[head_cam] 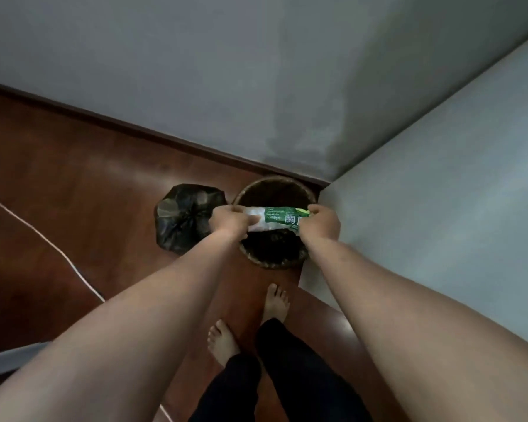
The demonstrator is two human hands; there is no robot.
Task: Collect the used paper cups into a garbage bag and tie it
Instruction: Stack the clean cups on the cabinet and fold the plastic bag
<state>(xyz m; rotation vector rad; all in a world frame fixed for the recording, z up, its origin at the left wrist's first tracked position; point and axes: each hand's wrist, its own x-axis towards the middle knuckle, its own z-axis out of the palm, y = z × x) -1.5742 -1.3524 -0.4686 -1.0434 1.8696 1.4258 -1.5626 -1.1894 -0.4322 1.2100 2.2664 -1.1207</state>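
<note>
A roll of garbage bags (272, 219), whitish with a green printed label, is stretched level between both hands above a round woven waste basket (272, 190). My left hand (229, 220) grips its left end and my right hand (320, 222) grips its right end. The basket stands on the floor in the corner and its inside looks dark. A tied black garbage bag (185, 219) sits on the floor just left of the basket, touching my left hand's outline. No paper cups are visible.
Grey walls (287, 86) meet in the corner right behind the basket. A white cable (43, 236) crosses the brown wooden floor (73, 178) at left. My bare feet (275, 303) stand just before the basket. A grey object's edge shows at lower left.
</note>
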